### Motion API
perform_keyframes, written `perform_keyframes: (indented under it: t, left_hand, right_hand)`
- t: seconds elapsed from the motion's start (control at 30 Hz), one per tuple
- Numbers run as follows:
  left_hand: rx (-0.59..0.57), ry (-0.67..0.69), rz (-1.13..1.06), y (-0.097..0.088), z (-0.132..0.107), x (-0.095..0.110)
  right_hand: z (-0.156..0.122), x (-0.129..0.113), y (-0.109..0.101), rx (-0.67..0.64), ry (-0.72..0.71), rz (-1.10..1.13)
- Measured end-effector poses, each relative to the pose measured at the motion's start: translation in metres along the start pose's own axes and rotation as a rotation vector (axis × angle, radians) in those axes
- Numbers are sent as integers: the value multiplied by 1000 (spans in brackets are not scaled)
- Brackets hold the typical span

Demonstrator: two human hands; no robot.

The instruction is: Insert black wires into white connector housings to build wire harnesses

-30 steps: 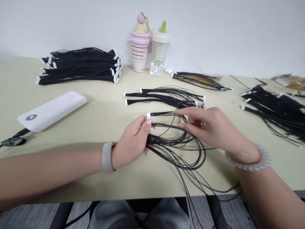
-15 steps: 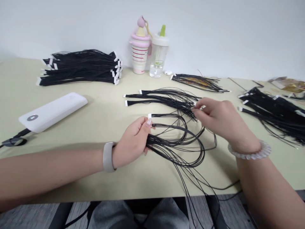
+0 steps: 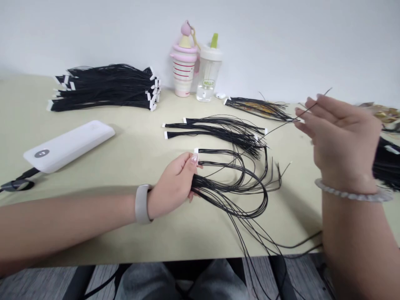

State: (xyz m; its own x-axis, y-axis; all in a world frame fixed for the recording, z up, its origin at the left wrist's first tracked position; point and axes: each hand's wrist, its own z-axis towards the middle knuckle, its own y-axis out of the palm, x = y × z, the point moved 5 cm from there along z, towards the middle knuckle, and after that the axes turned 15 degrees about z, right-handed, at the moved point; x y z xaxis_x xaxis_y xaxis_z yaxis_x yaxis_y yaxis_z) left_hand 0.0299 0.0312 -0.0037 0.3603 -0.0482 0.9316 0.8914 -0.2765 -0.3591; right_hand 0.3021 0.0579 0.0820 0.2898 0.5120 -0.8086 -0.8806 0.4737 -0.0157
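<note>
My left hand (image 3: 175, 185) is closed around a bundle of thin black wires (image 3: 237, 187) that loops to the right and trails off the table's front edge. Its thumb and forefinger pinch a small white connector (image 3: 196, 151) at the top. My right hand (image 3: 340, 137) is raised above the table at the right, fingers stretched, pinching a single black wire (image 3: 281, 125) that runs down to the looped bundle. A grey band sits on my left wrist and a clear coil bracelet on my right.
Two finished wire sets with white connectors (image 3: 215, 127) lie just behind the bundle. A large stack of them (image 3: 106, 87) is far left, more piles far right (image 3: 387, 162) and back (image 3: 259, 106). A white power bank (image 3: 68, 146) lies left. A pink cup (image 3: 183, 62) and clear bottle (image 3: 208, 68) stand by the wall.
My right hand has left the wire loop and lifted up and to the right, drawing one wire out of the bundle. My left hand has stayed in place.
</note>
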Motion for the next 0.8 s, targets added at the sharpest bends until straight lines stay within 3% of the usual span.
perform_keyframes:
  t: [0.1, 0.2, 0.33, 0.47, 0.57, 0.67, 0.8]
  left_hand:
    - [5, -4, -2, 0, 0, 1]
    - [-2, -5, -6, 0, 0, 1]
    - [-8, 6, 4, 0, 0, 2]
    - [-16, 41, 34, 0, -1, 3]
    - [-22, 56, 61, 0, -2, 4]
    - [-26, 71, 87, 0, -3, 5]
    - [-64, 99, 97, 2, -3, 5]
  right_hand:
    - [9, 6, -7, 85, 130, 289]
    - [8, 2, -8, 155, 187, 355]
    - [-16, -13, 20, -74, 162, 332]
    - [-57, -22, 60, -391, 179, 20]
    - [-78, -25, 81, -593, 73, -150]
    - [-88, -27, 91, -695, -71, -215]
    - [-92, -29, 95, -693, -179, -242]
